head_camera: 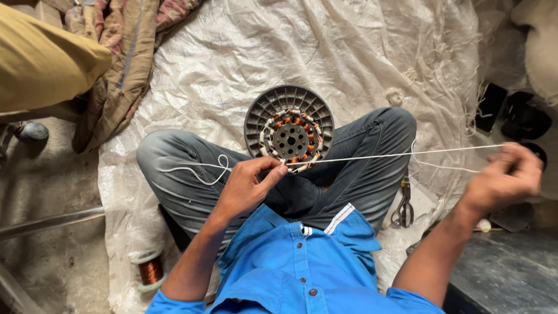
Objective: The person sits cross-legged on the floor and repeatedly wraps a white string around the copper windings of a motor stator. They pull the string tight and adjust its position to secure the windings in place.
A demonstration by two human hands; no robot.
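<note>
A round grey motor stator (pixel 289 123) with copper windings and white lacing rests against my crossed legs on a white woven sheet (pixel 349 52). My left hand (pixel 247 186) pinches a white string (pixel 372 156) right at the stator's lower edge. The string runs taut to the right, where my right hand (pixel 504 179) pulls its far end out wide. A loose loop of the string trails left over my knee.
Scissors (pixel 402 208) lie on the sheet beside my right knee. A spool of copper wire (pixel 151 270) stands at the lower left. Crumpled cloth (pixel 125 52) and a yellow cushion (pixel 40 61) lie at the upper left. Dark sandals (pixel 523 119) sit at the right.
</note>
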